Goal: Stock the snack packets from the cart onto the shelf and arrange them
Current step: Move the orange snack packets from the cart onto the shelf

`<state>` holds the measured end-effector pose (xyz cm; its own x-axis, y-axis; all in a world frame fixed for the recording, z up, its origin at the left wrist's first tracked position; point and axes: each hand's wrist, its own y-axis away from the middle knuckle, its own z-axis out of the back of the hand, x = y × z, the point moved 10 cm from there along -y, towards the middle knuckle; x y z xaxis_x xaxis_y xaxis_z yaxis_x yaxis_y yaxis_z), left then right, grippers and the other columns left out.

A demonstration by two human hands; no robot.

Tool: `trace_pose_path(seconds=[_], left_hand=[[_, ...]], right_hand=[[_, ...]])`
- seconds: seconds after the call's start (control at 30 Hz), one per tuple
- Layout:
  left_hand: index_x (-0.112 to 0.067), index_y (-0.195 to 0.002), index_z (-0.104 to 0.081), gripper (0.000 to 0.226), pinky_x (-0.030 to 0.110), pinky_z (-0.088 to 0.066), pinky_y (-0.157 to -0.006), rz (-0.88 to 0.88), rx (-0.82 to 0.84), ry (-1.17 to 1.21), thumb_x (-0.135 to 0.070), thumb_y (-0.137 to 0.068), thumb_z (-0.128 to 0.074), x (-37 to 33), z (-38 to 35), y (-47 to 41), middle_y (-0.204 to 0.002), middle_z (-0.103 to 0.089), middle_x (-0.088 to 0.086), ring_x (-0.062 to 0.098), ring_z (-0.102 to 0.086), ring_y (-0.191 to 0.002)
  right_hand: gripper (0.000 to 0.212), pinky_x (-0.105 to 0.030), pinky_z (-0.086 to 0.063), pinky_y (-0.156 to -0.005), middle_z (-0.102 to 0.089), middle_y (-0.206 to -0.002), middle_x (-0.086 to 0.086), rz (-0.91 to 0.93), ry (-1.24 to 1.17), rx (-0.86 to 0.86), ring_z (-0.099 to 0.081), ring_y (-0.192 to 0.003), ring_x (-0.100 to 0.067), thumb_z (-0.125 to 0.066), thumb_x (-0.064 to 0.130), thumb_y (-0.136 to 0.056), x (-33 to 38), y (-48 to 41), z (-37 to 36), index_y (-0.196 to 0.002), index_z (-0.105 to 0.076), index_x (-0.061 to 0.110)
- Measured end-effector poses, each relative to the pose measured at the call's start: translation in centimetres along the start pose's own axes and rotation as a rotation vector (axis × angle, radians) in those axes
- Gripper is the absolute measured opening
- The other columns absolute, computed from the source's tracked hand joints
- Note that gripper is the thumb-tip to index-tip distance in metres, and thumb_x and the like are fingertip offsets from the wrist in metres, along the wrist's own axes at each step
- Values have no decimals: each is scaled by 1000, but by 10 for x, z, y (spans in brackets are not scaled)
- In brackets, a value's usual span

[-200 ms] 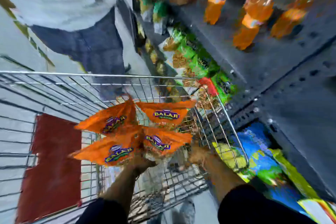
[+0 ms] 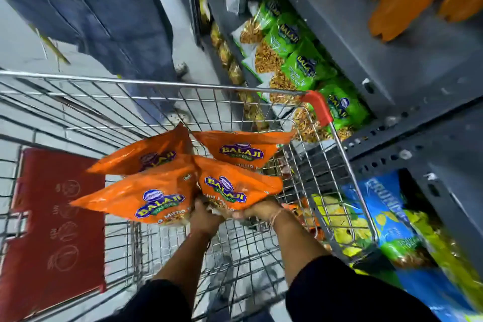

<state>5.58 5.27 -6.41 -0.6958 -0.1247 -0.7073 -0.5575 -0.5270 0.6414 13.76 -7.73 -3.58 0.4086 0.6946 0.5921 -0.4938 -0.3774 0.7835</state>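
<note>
Several orange Balaji snack packets (image 2: 167, 193) fan out above the wire cart (image 2: 156, 83). My left hand (image 2: 205, 218) grips their lower ends from the left. My right hand (image 2: 257, 210) holds the rightmost packet (image 2: 230, 188) from below. Both hands are close together over the cart's basket. The grey metal shelf (image 2: 407, 65) stands to the right of the cart. Green Balaji packets (image 2: 300, 60) lie in a row on a lower shelf level.
A person in blue jeans (image 2: 122, 23) stands beyond the cart's far rim. A red plastic flap (image 2: 55, 225) lies in the cart's left side. Orange drink bottles (image 2: 400, 0) stand on the upper shelf. Blue and yellow chip bags (image 2: 386, 222) fill the lowest level.
The view has dipped and drawn closer to the cart. The packets stay bunched in my hands, and my right hand now grips the rightmost one more closely.
</note>
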Motion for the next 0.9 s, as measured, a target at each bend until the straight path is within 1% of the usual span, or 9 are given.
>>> trace_pose_path(seconds=[0.17,0.3,0.43,0.57,0.63,0.7,0.8,0.87,0.9], left_hand=[[-2,-126,-32,70,55,-45,-96,87,-27,37,16,-67,-64,19,-8,-11,-126,-50,28,43,-50,-114],[2,-127,-28,69,57,-40,-101,83,11,44,12,-69,-65,12,-12,-11,-127,-47,33,47,-46,-117],[-7,-133,-23,76,54,-37,-105,80,91,18,8,-71,-64,-2,-14,4,-134,-43,22,40,-41,-123],[-14,-119,-38,68,47,-45,-97,-83,119,-98,-5,-64,-77,-41,7,35,-117,-51,9,35,-50,-111],[-25,-105,-38,63,55,-51,-90,-204,163,-90,-6,-61,-79,-64,16,60,-108,-55,9,39,-55,-106],[-30,-110,-31,81,56,-50,-91,-333,220,-25,-9,-53,-84,-86,22,87,-115,-52,8,38,-54,-112],[-27,-129,-23,117,34,-47,-100,-503,353,-107,-32,-33,-91,-130,11,132,-131,-48,-4,11,-53,-114],[-26,-122,-37,109,16,-51,-85,-584,433,-123,-40,-28,-90,-160,-3,157,-115,-61,-9,-3,-62,-98],[-22,-120,-41,107,16,-52,-82,-613,453,-117,-39,-26,-90,-176,-13,168,-110,-65,-7,-2,-64,-94]], right_hand=[[54,-35,-43,-101,-58,-128,-15,19,-174,-166,-55,-115,-28,-76,5,-67,0,-17,17,-117,-56,2],[43,-23,-45,-82,-64,-118,-15,-7,-195,-210,-59,-101,-21,-76,11,-69,-8,-22,30,-109,-61,3],[16,-42,-52,-89,-66,-111,-17,-28,-135,-197,-61,-91,-27,-74,21,-72,-8,-11,38,-80,-61,14],[21,-50,-55,-83,-66,-99,-12,113,-160,-149,-61,-88,-26,-73,15,-73,13,31,53,-69,-57,29],[21,-35,-60,-66,-63,-90,1,196,-225,-132,-59,-81,-17,-71,13,-74,26,62,66,-74,-58,30],[26,-17,-56,-52,-65,-83,11,311,-272,-121,-58,-73,-5,-67,6,-77,44,98,79,-78,-58,30],[30,-15,-52,-53,-69,-61,22,503,-358,-172,-62,-63,5,-60,-6,-78,69,167,111,-80,-59,24],[30,-13,-49,-52,-68,-59,25,619,-388,-193,-61,-59,10,-55,-6,-81,83,209,131,-81,-57,24],[28,-10,-48,-53,-69,-62,25,693,-410,-226,-61,-61,10,-54,-5,-82,89,233,145,-84,-54,23]])
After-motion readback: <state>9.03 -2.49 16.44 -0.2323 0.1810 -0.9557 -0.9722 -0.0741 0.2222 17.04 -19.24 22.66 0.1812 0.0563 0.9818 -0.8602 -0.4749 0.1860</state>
